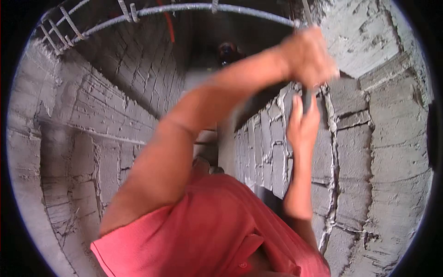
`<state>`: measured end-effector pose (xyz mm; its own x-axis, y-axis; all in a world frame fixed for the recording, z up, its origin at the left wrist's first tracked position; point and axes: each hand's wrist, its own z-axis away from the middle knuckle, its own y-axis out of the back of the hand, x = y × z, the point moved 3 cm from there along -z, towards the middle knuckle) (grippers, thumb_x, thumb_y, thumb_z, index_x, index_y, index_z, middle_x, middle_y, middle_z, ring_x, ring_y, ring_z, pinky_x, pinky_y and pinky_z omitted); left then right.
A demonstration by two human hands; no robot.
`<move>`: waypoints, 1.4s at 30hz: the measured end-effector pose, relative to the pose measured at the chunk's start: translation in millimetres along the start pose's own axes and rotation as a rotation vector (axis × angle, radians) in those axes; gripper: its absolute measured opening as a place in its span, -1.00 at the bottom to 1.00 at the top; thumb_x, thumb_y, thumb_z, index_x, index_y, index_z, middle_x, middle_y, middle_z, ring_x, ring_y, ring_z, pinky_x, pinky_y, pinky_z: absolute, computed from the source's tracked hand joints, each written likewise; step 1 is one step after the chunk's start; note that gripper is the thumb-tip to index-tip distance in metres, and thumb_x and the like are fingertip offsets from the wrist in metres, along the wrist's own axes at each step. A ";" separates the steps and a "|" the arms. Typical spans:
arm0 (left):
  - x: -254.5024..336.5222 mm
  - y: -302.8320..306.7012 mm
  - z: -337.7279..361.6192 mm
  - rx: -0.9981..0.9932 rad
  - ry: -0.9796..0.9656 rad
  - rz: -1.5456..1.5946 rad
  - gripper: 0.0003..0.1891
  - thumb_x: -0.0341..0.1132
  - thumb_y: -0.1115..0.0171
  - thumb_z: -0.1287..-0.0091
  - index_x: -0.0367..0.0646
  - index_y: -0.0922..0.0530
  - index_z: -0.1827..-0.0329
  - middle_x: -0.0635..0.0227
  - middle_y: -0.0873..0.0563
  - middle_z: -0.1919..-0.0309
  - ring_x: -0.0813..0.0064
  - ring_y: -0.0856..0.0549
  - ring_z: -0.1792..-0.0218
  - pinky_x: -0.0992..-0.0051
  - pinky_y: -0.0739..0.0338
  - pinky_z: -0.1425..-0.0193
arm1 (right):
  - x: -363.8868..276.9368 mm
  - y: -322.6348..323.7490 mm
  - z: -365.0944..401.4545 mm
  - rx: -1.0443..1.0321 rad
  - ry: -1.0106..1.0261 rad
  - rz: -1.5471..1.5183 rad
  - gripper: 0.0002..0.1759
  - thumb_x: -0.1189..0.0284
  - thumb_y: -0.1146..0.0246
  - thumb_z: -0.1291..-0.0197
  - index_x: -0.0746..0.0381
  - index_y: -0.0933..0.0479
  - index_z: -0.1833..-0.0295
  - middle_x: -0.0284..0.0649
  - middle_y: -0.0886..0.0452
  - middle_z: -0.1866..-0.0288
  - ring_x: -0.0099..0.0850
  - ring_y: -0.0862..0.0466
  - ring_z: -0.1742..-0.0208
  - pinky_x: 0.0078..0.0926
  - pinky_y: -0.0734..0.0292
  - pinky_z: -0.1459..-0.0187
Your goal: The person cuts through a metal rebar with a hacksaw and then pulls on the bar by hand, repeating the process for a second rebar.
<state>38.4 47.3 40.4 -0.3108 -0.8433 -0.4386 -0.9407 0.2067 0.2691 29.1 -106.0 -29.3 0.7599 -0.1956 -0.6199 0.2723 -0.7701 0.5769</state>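
My left hand (310,57) is raised at the upper right, closed and blurred by motion; what it grips cannot be made out. A thin rod (306,11) shows just above it. Directly below, my right hand (303,127) points upward with thumb and fingers closed around a dark object (307,99), whose upper end is hidden by my left hand. Both hands are in front of the right brick wall (350,152), near its upper edge and the rough mortar lines.
Metal bars (184,7) curve across the top, with a red strip (170,27) hanging there. Another brick wall (83,161) stands at the left. A rough grey block (364,34) is at the upper right. Far below, a dim figure (227,53), apparently a person, is partly visible.
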 end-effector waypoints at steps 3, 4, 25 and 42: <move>-16.0 -7.7 -11.1 0.077 0.054 0.152 -0.73 -0.07 -0.25 -0.12 0.11 -0.42 0.64 0.44 -0.41 0.74 0.33 -0.52 0.64 0.17 -0.35 0.44 | 9.2 -2.7 -5.0 0.003 -0.156 -0.172 -0.75 0.35 -0.19 -0.54 0.36 -0.48 0.09 -0.01 -0.53 0.41 -0.22 -0.41 0.41 -0.22 -0.46 0.27; 12.3 -13.1 -5.0 0.016 0.058 0.071 -0.70 -0.07 -0.26 -0.15 0.10 -0.40 0.66 0.45 -0.41 0.74 0.35 -0.50 0.65 0.18 -0.34 0.43 | 5.9 10.4 12.4 -0.008 -0.169 -0.141 -0.74 0.35 -0.15 -0.56 0.38 -0.48 0.10 -0.03 -0.50 0.43 -0.24 -0.43 0.42 -0.21 -0.45 0.27; -27.2 -5.6 -12.8 0.026 0.084 0.122 -0.74 -0.08 -0.30 -0.16 0.13 -0.51 0.64 0.44 -0.48 0.71 0.33 -0.56 0.58 0.21 -0.39 0.37 | -0.6 2.5 -19.2 -0.058 -0.115 -0.097 -0.76 0.39 -0.16 -0.55 0.40 -0.51 0.05 0.06 -0.57 0.37 -0.02 -0.57 0.38 -0.15 -0.50 0.25; 88.0 3.9 -1.4 0.124 0.182 0.247 -0.63 -0.09 -0.30 -0.03 0.13 -0.27 0.73 0.49 -0.32 0.74 0.37 -0.37 0.65 0.24 -0.26 0.45 | 10.1 30.6 98.2 -0.057 -0.252 -0.099 -0.75 0.41 -0.16 -0.49 0.42 -0.55 -0.03 0.18 -0.60 0.29 0.13 -0.67 0.27 -0.02 -0.52 0.18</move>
<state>7.5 -26.7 4.1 -0.5123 -0.8329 -0.2094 -0.8529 0.4651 0.2371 -12.8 -191.2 -70.1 0.5589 -0.2718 -0.7834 0.3762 -0.7588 0.5317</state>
